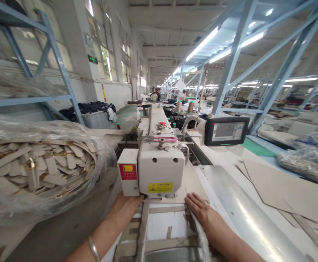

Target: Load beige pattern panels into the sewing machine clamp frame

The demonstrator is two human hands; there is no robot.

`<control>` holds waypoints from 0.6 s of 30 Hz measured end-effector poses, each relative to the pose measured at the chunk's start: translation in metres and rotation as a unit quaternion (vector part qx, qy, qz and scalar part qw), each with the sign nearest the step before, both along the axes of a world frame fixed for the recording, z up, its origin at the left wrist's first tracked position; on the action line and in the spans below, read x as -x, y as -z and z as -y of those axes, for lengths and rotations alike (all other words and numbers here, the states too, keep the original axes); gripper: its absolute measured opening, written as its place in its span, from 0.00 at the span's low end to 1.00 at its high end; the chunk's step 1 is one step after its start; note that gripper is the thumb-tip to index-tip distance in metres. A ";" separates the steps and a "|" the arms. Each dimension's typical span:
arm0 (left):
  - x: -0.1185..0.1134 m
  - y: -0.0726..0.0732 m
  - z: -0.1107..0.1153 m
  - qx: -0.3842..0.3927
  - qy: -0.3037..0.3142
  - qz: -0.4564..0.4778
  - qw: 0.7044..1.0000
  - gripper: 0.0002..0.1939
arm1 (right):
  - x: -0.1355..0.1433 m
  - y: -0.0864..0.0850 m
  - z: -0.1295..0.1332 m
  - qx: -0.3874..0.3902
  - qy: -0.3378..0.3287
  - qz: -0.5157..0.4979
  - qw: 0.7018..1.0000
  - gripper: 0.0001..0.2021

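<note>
Cream-white enamel covers the sewing machine head point(161, 165), which stands at near centre with a yellow caution label on its near face and a red sticker on the small box fixed to its left side. Under it lies a flat template frame point(159, 225) of pale, tan-edged strips around a white panel, and both hands rest on this frame. The left hand point(124, 211) lies at the frame's left edge, fingers tucked beneath the machine head, so I cannot tell whether they are curled or flat; a metal bangle point(93, 248) circles that wrist. The right hand point(204, 214) lies palm down on the frame's right edge, fingers stretched out and released, gripping nothing. One clear plastic bag of beige cut pieces point(38, 167) sits on the left, one control screen point(226, 131) stands far right of the machine, and two thread cones point(184, 106) stand beyond it. Flat beige cardboard sheets point(284, 189) lie on the right.
</note>
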State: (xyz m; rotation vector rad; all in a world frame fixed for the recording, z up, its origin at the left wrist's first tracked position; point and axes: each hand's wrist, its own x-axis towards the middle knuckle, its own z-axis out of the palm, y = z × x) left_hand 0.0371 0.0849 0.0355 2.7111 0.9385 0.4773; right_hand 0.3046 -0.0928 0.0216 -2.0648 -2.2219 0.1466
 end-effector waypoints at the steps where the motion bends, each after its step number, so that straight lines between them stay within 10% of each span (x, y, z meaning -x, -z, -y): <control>1: 0.002 -0.001 -0.004 0.040 0.006 0.021 0.999 0.21 | 0.000 0.000 -0.001 0.021 0.011 -0.018 1.000 0.27; 5: 0.019 0.009 -0.015 0.082 0.052 0.062 0.993 0.21 | 0.006 -0.006 0.006 0.052 0.031 -0.040 0.997 0.35; 9: 0.038 0.036 -0.028 -0.041 0.114 0.003 0.993 0.26 | 0.019 -0.006 0.011 0.087 0.067 -0.036 0.993 0.34; 18: 0.045 0.067 -0.031 -0.156 0.047 0.007 0.987 0.34 | 0.020 0.016 0.012 0.039 0.126 0.025 0.991 0.32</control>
